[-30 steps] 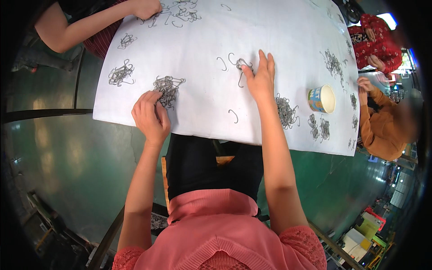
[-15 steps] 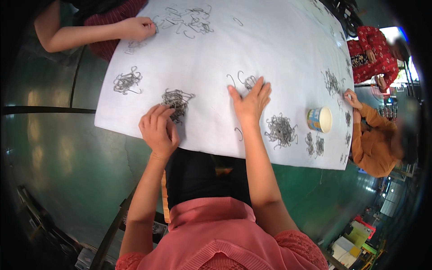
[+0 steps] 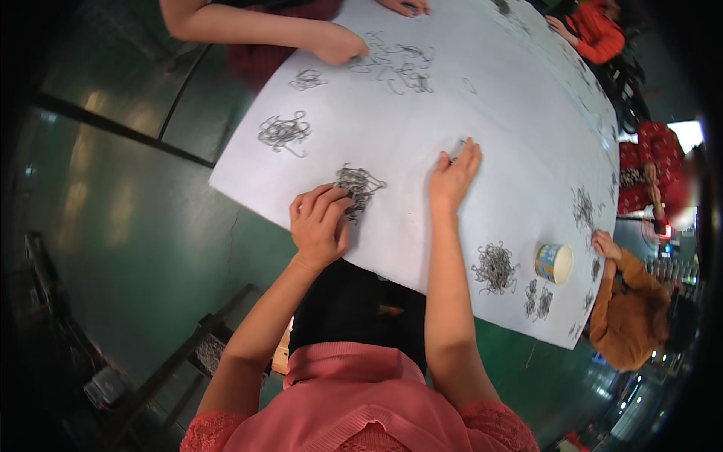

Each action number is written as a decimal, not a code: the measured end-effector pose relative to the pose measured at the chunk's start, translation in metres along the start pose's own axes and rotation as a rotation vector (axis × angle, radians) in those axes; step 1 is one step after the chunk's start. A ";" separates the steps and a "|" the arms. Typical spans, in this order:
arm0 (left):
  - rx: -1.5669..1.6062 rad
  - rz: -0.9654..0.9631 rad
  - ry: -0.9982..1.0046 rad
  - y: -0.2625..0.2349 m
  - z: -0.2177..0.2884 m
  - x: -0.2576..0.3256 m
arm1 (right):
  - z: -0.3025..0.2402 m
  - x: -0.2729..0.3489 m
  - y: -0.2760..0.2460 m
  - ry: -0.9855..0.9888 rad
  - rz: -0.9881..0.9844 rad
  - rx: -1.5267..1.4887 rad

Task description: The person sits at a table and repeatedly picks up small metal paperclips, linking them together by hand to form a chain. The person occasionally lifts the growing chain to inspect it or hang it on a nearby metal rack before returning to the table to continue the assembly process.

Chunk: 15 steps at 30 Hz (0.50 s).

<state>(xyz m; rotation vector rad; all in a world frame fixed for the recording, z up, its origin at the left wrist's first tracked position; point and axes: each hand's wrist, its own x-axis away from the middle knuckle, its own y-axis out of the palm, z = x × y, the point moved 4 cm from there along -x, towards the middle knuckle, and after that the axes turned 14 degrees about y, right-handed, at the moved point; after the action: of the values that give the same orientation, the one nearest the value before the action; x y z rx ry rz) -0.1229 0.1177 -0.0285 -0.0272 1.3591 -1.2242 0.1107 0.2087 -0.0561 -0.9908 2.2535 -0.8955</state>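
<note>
The tangle of wire hooks (image 3: 360, 187) lies near the desk (image 3: 512, 113) edge at your 11 o'clock, and your left hand (image 3: 320, 226) has curled fingers picking at it. Your right hand (image 3: 452, 177) rests flat and spread at 12 o'clock, fingertips touching a loose hook (image 3: 456, 148). The paper cup (image 3: 553, 263) stands at 2 o'clock beside another hook pile (image 3: 495, 267); its contents are hidden.

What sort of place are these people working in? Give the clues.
Probably a small workshop for hand sorting: several people sit round a large white-covered table strewn with tangled piles of grey bent-wire pieces, on a shiny green painted floor.
</note>
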 end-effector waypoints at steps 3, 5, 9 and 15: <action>-0.012 -0.005 -0.001 -0.002 -0.001 0.001 | 0.002 -0.004 -0.014 -0.023 0.066 0.116; -0.021 -0.002 -0.006 -0.003 -0.001 0.003 | 0.000 -0.007 -0.025 0.002 -0.056 0.234; -0.001 -0.018 -0.002 -0.002 0.002 -0.001 | 0.020 -0.017 -0.038 -0.025 -0.158 0.219; -0.008 -0.014 0.010 0.001 0.001 0.001 | 0.023 -0.025 -0.075 0.076 -0.243 -0.036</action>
<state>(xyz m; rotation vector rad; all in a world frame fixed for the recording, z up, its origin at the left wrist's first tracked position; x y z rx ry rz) -0.1221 0.1167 -0.0298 -0.0365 1.3741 -1.2323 0.1742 0.1812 -0.0110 -1.2877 2.2508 -1.0122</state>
